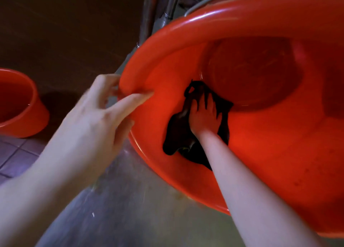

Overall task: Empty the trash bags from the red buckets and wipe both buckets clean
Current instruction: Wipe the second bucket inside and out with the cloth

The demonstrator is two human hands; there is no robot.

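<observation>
Lowest in the frame, a dull metal surface [130,209] runs under both bare forearms. At centre left the left hand [93,120] grips the rim of the tilted red bucket [204,21], thumb laid on the inside of the lip and fingers curled round its outer edge. The bucket fills the right half of the frame, its mouth tipped toward the camera. Inside it, the right hand [204,116] presses a dark cloth [178,135] flat against the lower inner wall, fingers spread apart over the fabric. Farther off, at the left edge, a second red bucket [37,107] stands upright on the tiled floor [14,153]. Metal pipes [149,13] rise at top centre.
</observation>
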